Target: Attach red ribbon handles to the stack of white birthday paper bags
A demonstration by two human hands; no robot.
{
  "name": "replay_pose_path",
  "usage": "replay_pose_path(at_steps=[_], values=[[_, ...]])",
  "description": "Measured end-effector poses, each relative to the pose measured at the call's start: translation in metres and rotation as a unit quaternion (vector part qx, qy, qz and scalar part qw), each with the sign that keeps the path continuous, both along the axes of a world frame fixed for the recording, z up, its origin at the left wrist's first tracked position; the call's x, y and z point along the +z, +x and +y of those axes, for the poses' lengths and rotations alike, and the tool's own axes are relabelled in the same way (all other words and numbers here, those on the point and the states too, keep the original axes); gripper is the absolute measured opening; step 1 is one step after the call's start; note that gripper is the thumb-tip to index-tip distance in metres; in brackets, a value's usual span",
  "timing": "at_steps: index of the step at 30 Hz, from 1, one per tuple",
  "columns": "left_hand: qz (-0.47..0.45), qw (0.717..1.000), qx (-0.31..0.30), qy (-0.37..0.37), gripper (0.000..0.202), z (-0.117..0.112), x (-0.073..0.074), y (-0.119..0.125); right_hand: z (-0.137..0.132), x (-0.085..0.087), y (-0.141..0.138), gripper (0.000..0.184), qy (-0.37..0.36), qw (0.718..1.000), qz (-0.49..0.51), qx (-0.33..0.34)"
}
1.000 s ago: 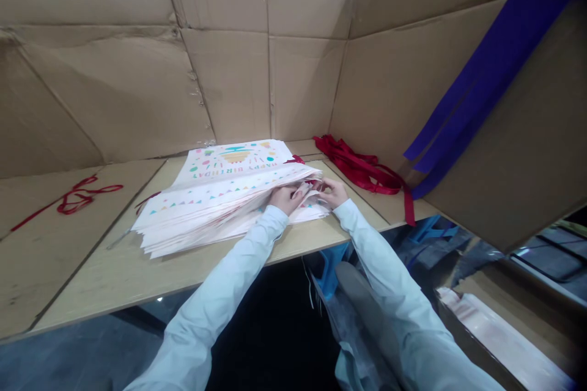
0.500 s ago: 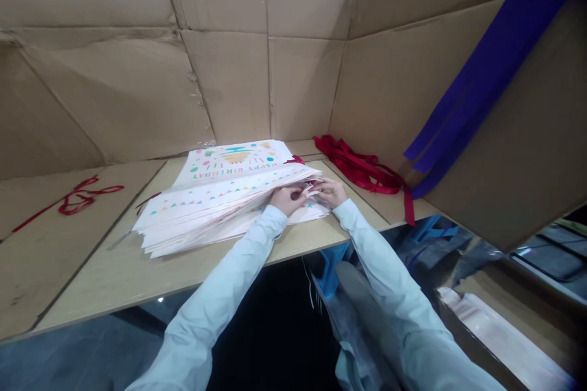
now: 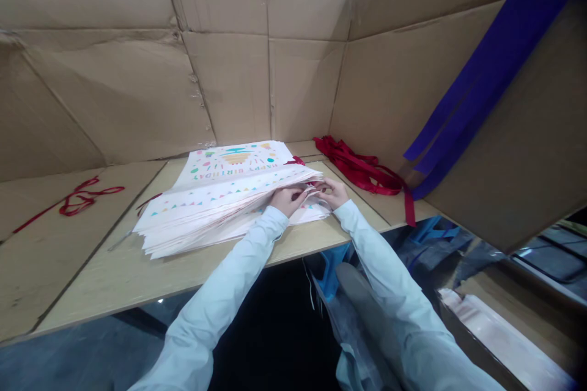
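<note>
Trailing across the counter [image 3: 87, 269] at the far left, a thin red ribbon [image 3: 76, 204] lies in a loose tangle, with a cardboard wall [image 3: 110, 98] rising behind it. Right of that, a stack of printed paper gift bags [image 3: 206, 214] sits flat on the counter, its HAPPY BIRTHDAY print upside down to the person, so the top of the design points toward them. Its long axis appears to run roughly left to right, along the counter's near edge, and the upper layers fan and curl up toward the right end. There the left hand [image 3: 285, 200] and right hand [image 3: 333, 192] meet, their fingers [image 3: 300, 194] closed on the raised edges, pinching a bunch of layers. Light, even pressure close to the edge looks best here, since thin paper creases easily. Further right, a red ribbon bundle [image 3: 360, 171] lies beside the stack, below a blue strip [image 3: 477, 79] running down a cardboard flap [image 3: 518, 134].
</note>
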State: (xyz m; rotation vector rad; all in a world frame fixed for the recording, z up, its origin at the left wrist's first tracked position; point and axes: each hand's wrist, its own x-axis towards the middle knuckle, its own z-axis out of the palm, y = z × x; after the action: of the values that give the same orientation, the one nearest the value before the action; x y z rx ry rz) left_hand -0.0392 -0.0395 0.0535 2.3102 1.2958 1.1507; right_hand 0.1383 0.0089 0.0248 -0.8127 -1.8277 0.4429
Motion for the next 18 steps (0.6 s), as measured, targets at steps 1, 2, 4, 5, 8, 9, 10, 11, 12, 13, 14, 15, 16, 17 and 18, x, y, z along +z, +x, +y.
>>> replay_pose_path(at_steps=[1, 2, 4, 5, 8, 9, 10, 11, 12, 13, 14, 15, 16, 17, 18], values=[[0.003, 1.0, 0.001, 0.001, 0.028, 0.0, 0.0003, -0.0001, -0.0004, -0.0005, 0.0, 0.021, -0.007, 1.0, 0.003, 0.004], [0.008, 1.0, 0.001, 0.002, 0.028, 0.0001, 0.0005, -0.0003, -0.0007, -0.0011, 0.0, 0.023, -0.013, 1.0, 0.007, 0.008], [0.016, 1.0, 0.001, -0.001, 0.028, 0.0004, 0.0009, -0.0005, -0.0007, -0.0022, -0.0003, 0.025, -0.018, 1.0, 0.009, 0.014], [0.019, 1.0, 0.002, -0.003, 0.028, 0.0005, 0.001, -0.0006, -0.0004, -0.0027, -0.0005, 0.025, -0.017, 1.0, 0.006, 0.015], [0.02, 1.0, 0.002, -0.002, 0.026, 0.0005, 0.0013, -0.0009, 0.0012, -0.0033, -0.0011, 0.029, -0.014, 1.0, 0.001, 0.011], [0.016, 1.0, 0.001, -0.001, 0.027, 0.0005, 0.0012, -0.0009, 0.0016, -0.0033, -0.0012, 0.03, -0.015, 1.0, 0.001, 0.011], [0.011, 1.0, -0.002, -0.002, 0.028, 0.0006, 0.0009, -0.001, 0.002, -0.0032, -0.0013, 0.032, -0.018, 1.0, 0.001, 0.012], [0.006, 1.0, -0.006, -0.006, 0.029, 0.0006, 0.0006, -0.0011, 0.0022, -0.003, -0.0013, 0.034, -0.02, 1.0, 0.001, 0.013], [0.001, 1.0, -0.008, -0.009, 0.03, 0.0007, 0.0002, -0.0012, 0.0022, -0.0029, -0.0013, 0.035, -0.023, 1.0, 0.0, 0.014], [-0.001, 1.0, -0.009, -0.013, 0.031, 0.0007, -0.0002, -0.0013, 0.0021, -0.0029, -0.0012, 0.036, -0.025, 1.0, -0.001, 0.014], [-0.002, 1.0, -0.009, -0.014, 0.032, 0.0007, -0.0004, -0.0014, 0.002, -0.0029, -0.0012, 0.036, -0.027, 1.0, -0.001, 0.013], [-0.002, 1.0, -0.008, -0.014, 0.031, 0.0006, -0.0005, -0.0014, 0.0019, -0.0031, -0.0011, 0.035, -0.028, 1.0, 0.0, 0.012], [-0.002, 1.0, -0.006, -0.011, 0.031, 0.0004, -0.0003, -0.0014, 0.0018, -0.0033, -0.0011, 0.034, -0.029, 0.999, 0.001, 0.012], [-0.002, 1.0, -0.003, -0.007, 0.03, 0.0001, 0.0, -0.0013, 0.0018, -0.0036, -0.0012, 0.033, -0.03, 0.999, 0.002, 0.012], [-0.001, 1.0, 0.0, -0.004, 0.03, -0.0001, 0.0004, -0.0012, 0.0019, -0.0039, -0.0012, 0.032, -0.03, 0.999, 0.003, 0.012]])
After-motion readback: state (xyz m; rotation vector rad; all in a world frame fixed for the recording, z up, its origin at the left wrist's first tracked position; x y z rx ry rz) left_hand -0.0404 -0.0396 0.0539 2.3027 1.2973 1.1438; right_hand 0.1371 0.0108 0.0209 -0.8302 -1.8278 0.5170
